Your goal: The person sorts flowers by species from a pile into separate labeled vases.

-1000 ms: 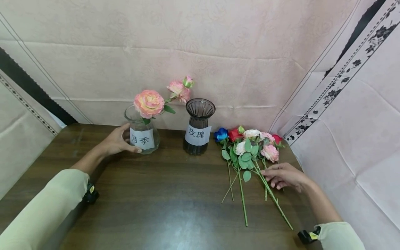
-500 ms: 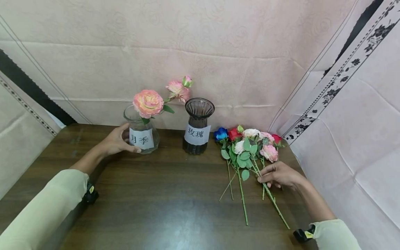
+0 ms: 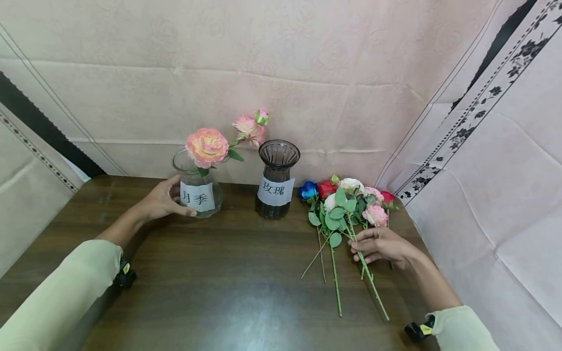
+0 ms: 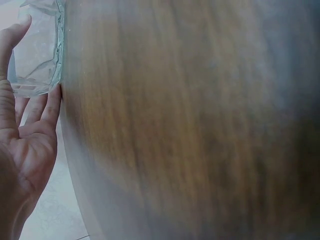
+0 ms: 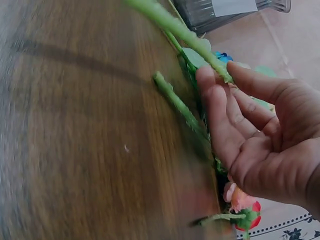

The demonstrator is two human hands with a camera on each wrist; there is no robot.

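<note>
Green stem slants, bare end near and rightward, pinched between right-hand fingers

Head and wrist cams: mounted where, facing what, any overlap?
Head: head-worn, facing forward and down at the table; left hand, right hand and sleeves show.
Left wrist: worn there, facing table and that hand, holding clear vase.
Right wrist: worn there, facing that hand pinching a green stem.
Shared by head and right wrist: dark vase.

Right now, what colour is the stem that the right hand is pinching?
Green. The stem shows best in the right wrist view.
</note>
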